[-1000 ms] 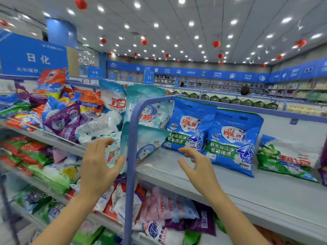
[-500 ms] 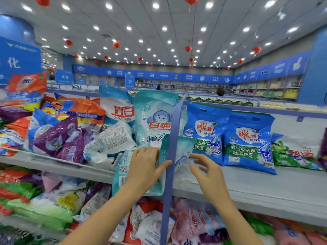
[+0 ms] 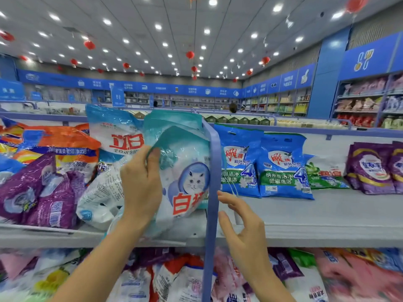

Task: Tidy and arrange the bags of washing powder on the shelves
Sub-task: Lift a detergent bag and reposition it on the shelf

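Red lanterns (image 3: 190, 54) hang among round ceiling lights (image 3: 158, 26) above a blue sign band (image 3: 152, 87), a blue pillar (image 3: 327, 83) and a row of green house-shaped boxes (image 3: 244, 120) beyond.

Grey shelf (image 3: 327, 216): left purple bags (image 3: 39, 192), white bag (image 3: 100, 199), blue bags (image 3: 283, 168) upright, green bag (image 3: 325, 175), right purple bags (image 3: 370, 168).

The teal bag (image 3: 187, 162) is thin, glossy plastic film that crinkles and catches the light, as do the purple bags (image 3: 43, 192), while the grey shelf (image 3: 327, 214) looks smooth and matt and the blue post (image 3: 211, 236) has a smooth painted sheen.
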Available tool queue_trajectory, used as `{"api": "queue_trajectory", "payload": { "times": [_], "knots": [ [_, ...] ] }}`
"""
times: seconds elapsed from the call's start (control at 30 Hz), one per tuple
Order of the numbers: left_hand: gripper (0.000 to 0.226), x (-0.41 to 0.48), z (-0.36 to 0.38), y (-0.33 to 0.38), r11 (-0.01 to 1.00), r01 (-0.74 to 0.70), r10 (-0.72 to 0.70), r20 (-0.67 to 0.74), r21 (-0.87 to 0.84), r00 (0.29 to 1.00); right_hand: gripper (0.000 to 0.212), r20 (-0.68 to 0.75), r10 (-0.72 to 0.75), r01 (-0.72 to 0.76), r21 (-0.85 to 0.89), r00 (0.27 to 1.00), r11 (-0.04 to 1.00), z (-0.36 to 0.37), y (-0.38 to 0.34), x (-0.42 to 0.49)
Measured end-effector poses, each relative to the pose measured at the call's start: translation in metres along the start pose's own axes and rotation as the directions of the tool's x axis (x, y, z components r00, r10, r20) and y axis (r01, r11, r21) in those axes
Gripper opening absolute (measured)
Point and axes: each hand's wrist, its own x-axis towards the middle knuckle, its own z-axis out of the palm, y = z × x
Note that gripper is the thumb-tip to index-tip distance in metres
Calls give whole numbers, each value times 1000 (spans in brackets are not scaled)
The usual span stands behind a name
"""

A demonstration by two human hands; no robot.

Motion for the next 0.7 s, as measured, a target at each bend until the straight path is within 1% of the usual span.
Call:
{"api": "queue_trajectory", "payload": {
  "times": [0.07, 0.17, 0.23, 0.3, 0.4, 0.43, 0.5, 0.57, 0.6, 0.63, 0.7],
  "knots": [
    [28, 18, -11, -2, 999, -35, 34, -29, -32, 999, 24, -7, -12, 13, 90, 1000, 996, 12, -8, 3],
    [31, 45, -27, -14, 999, -23, 20, -98, -36, 995, 23, 38, -13, 5, 208, 999, 978, 39, -19, 8],
    [34, 63, -32, -25, 999, 4, -8, -140, -33, 990, 31, 102, 9, -36, 271, 995, 962, 58, -22, 10],
    [35, 75, -34, -35, 999, 38, -43, -169, -27, 985, 46, 162, 66, -117, 328, 985, 938, 74, -22, 15],
    [33, 82, -34, -42, 996, 46, -59, -187, -71, 981, 67, 254, 230, -321, 416, 939, 851, 91, -19, 35],
    [32, 83, -34, -43, 994, 48, -68, -200, -101, 977, 67, 259, 267, -360, 437, 928, 824, 95, -17, 43],
    [33, 87, -33, -43, 982, 71, -113, -245, -173, 963, 60, 217, 307, -376, 491, 926, 786, 101, -11, 57],
    [35, 91, -31, -44, 966, 86, -150, -255, -245, 955, 61, 186, 356, -398, 527, 916, 751, 103, -3, 68],
    [36, 94, -31, -45, 959, 85, -154, -246, -271, 957, 67, 205, 367, -418, 532, 907, 736, 103, 1, 71],
    [36, 95, -30, -45, 952, 79, -152, -232, -296, 961, 78, 247, 372, -446, 535, 895, 718, 105, 5, 73],
    [37, 102, -29, -44, 932, 79, -154, -189, -354, 970, 101, 371, 408, -551, 538, 834, 638, 109, 9, 78]
  ]
}}
